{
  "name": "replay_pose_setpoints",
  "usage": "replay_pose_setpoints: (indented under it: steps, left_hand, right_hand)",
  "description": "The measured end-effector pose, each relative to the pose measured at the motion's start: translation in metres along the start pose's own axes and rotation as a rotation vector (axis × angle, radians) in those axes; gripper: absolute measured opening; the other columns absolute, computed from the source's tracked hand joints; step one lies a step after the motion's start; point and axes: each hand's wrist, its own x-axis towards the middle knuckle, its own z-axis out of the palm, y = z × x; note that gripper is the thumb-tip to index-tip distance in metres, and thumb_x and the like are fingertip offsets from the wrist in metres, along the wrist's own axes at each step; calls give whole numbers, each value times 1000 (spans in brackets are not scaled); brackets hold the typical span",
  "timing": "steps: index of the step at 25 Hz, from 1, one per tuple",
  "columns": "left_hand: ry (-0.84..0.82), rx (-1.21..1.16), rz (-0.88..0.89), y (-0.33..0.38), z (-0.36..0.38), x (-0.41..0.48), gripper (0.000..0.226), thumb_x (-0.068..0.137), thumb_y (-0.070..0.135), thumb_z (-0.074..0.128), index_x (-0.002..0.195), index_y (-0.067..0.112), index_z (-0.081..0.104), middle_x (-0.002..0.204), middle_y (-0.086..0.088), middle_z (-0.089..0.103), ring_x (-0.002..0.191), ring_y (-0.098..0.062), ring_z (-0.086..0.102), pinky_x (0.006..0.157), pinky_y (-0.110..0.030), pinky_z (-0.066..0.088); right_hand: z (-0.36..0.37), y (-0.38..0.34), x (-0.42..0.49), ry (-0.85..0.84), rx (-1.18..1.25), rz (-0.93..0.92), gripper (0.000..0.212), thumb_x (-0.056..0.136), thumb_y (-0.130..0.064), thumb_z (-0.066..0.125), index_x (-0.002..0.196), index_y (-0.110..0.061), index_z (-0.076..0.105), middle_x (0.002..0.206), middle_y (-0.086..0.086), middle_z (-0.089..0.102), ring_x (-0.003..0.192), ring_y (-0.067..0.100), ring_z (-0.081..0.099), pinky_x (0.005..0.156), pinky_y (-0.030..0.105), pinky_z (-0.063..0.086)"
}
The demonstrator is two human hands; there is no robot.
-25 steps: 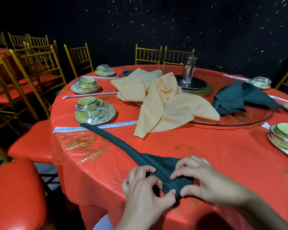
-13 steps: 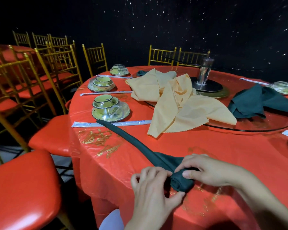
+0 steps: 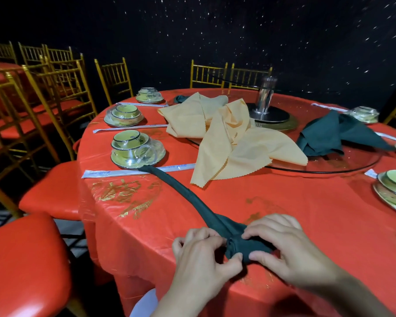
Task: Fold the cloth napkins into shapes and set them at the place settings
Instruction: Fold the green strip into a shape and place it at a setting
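Observation:
A dark green napkin (image 3: pixel 183 193), rolled into a long thin strip, runs from the near table edge up to the nearest place setting (image 3: pixel 136 149). Its near end is wound into a small tight coil. My left hand (image 3: pixel 201 259) pinches the coil's left side with thumb and fingers. My right hand (image 3: pixel 284 248) grips the coil from the right, fingers curled over its top. Loose peach napkins (image 3: pixel 233 145) and another dark green napkin (image 3: pixel 329 136) lie on the glass turntable (image 3: pixel 352 165).
Wrapped bowl-and-plate settings (image 3: pixel 125 115) with wrapped chopsticks (image 3: pixel 114 173) ring the round red table (image 3: pixel 284 202). A metal stand (image 3: pixel 264 104) rises at the turntable's centre. Gold chairs with red seats (image 3: pixel 23 266) crowd the left side and the far edge.
The view has swung left and tilted, so the table sits further right. Both hands stay on the napkin's near end, and the coil looks wound a little tighter.

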Motion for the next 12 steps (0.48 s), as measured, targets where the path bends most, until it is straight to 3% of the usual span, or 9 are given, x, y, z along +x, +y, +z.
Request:
replay_pose_setpoints:
  steps: [5, 10, 12]
  left_hand:
    - [31, 4, 62, -6, -2, -6, 63, 53, 78, 48, 103, 41, 57, 91, 27, 58, 92, 6, 43, 73, -28, 18]
    - [49, 6, 75, -12, -7, 8, 71, 54, 81, 47, 115, 46, 56, 99, 27, 58, 99, 2, 48, 81, -26, 20]
    - [22, 18, 77, -11, -10, 15, 72, 53, 81, 45, 113, 44, 59, 103, 25, 60, 103, 0, 47, 82, -26, 18]
  right_hand:
    - [5, 5, 16, -38, 38, 29, 26, 86, -47, 44, 110, -43, 53, 104, -34, 54, 106, -10, 40, 97, 16, 18]
    - [12, 10, 46, -116, 40, 41, 43, 86, -52, 31, 114, -40, 62, 102, -36, 48, 107, -8, 39, 98, 21, 16]
    - [12, 9, 47, -61, 32, 39, 46, 85, -55, 31, 115, -38, 61, 102, -34, 46, 104, -4, 43, 97, 24, 21]
